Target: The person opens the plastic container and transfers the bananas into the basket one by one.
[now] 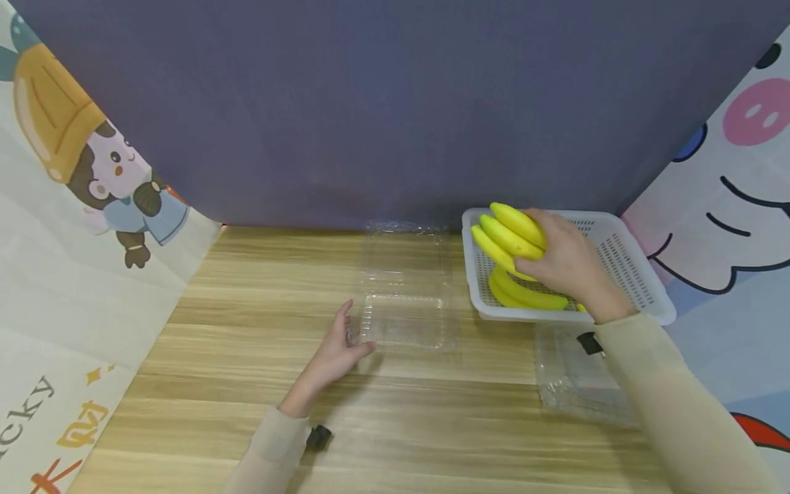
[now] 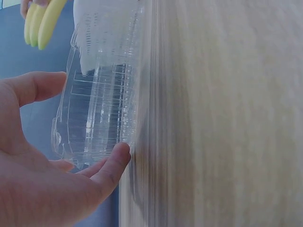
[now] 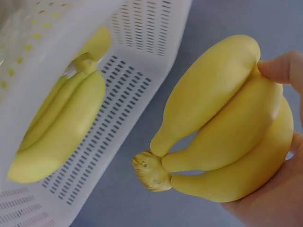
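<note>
My right hand (image 1: 564, 257) grips a bunch of yellow bananas (image 3: 222, 118) above the white perforated basket (image 1: 663, 302), its thumb on one side of the fruit. In the right wrist view the joined stem end of the bunch points away from the palm. Another banana bunch (image 3: 66, 113) lies in the basket. A clear plastic clamshell box (image 1: 404, 326) stands unfolded on the table, its lid half toward the back wall. At its front left corner is my left hand (image 1: 336, 353), thumb and fingers spread around the corner, fingertips at the plastic (image 2: 99, 113).
More clear plastic boxes (image 1: 577, 384) lie in front of the basket, partly under my right forearm. A dark blue-grey panel (image 1: 395, 110) rises behind the wooden table (image 1: 247, 329). Cartoon-printed cloths (image 1: 68, 226) flank both sides.
</note>
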`<control>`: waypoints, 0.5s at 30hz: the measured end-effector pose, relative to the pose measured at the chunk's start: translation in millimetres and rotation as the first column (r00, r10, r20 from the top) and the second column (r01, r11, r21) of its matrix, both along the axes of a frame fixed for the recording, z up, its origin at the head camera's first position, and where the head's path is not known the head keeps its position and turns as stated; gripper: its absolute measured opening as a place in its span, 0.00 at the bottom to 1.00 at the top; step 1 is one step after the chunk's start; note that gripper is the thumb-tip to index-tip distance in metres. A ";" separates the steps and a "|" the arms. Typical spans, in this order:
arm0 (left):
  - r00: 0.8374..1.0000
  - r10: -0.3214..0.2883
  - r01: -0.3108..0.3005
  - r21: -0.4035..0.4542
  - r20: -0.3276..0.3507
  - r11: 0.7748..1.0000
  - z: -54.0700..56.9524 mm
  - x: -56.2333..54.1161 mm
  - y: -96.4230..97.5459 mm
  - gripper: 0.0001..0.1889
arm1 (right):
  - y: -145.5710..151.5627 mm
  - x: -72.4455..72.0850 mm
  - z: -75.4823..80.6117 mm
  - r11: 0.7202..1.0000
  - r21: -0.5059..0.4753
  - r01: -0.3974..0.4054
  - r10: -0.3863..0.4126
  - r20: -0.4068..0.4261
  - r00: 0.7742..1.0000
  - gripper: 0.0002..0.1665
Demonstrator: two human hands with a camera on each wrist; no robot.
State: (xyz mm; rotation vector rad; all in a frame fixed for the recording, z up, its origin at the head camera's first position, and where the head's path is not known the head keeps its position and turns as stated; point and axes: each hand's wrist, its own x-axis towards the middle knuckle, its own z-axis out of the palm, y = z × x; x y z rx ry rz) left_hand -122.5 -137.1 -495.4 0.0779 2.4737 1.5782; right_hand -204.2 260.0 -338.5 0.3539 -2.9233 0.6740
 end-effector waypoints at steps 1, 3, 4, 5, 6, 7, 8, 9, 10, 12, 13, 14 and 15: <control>1.000 0.000 0.000 -0.002 0.000 1.000 0.2 0.1 -0.1 0.55 | 1.3 -0.9 -1.5 1.000 0.013 0.005 -0.005 0.009 1.000 0.48; 1.000 -0.002 0.002 -0.005 -0.002 1.000 0.2 0.1 -0.1 0.55 | 3.6 -2.8 -3.9 0.999 0.040 0.010 -0.011 0.024 1.000 0.49; 1.000 -0.002 0.002 -0.005 -0.002 1.000 0.3 0.2 0.0 0.55 | 5.0 -3.7 -5.2 0.999 0.053 0.012 -0.014 0.029 0.999 0.49; 1.000 -0.001 0.001 -0.006 -0.002 1.000 0.2 0.2 0.1 0.55 | 6.5 -5.1 -6.4 0.998 0.063 0.011 -0.013 0.035 0.999 0.50; 1.000 0.000 0.000 -0.006 -0.003 1.000 0.2 0.2 0.1 0.56 | 8.0 -6.2 -7.5 0.997 0.072 0.009 -0.012 0.037 0.999 0.49; 1.000 0.000 0.000 -0.005 -0.003 1.000 0.0 0.2 0.2 0.56 | 9.6 -7.5 -8.8 0.997 0.081 0.007 -0.010 0.040 0.999 0.49; 1.000 0.001 -0.001 -0.006 -0.004 1.000 -0.3 0.3 0.4 0.55 | 11.0 -8.5 -9.7 0.996 0.087 0.004 -0.008 0.043 0.999 0.49; 1.000 0.002 -0.002 -0.007 -0.005 1.000 -0.2 0.3 0.5 0.55 | 12.4 -9.6 -10.8 0.996 0.091 0.001 -0.006 0.049 0.999 0.48; 1.000 0.004 -0.004 -0.006 -0.005 1.000 0.1 0.4 0.5 0.55 | 13.6 -10.7 -11.6 0.996 0.090 -0.004 -0.001 0.055 0.998 0.48; 1.000 0.007 -0.007 -0.004 -0.004 1.000 0.4 0.5 0.6 0.56 | 15.5 -12.5 -13.1 0.996 0.089 -0.011 0.004 0.074 0.997 0.48; 1.000 0.008 -0.008 -0.002 -0.003 1.000 0.3 0.5 0.7 0.56 | 16.2 -13.4 -13.8 0.996 0.084 -0.014 0.006 0.088 0.996 0.48; 1.000 0.008 -0.008 -0.001 -0.002 1.000 0.4 0.5 0.6 0.56 | 16.6 -14.0 -14.2 0.996 0.082 -0.018 0.010 0.102 0.995 0.49; 1.000 0.009 -0.009 0.000 -0.001 1.000 0.6 0.5 0.5 0.56 | 17.0 -14.8 -14.9 0.996 0.082 -0.022 0.012 0.117 0.993 0.50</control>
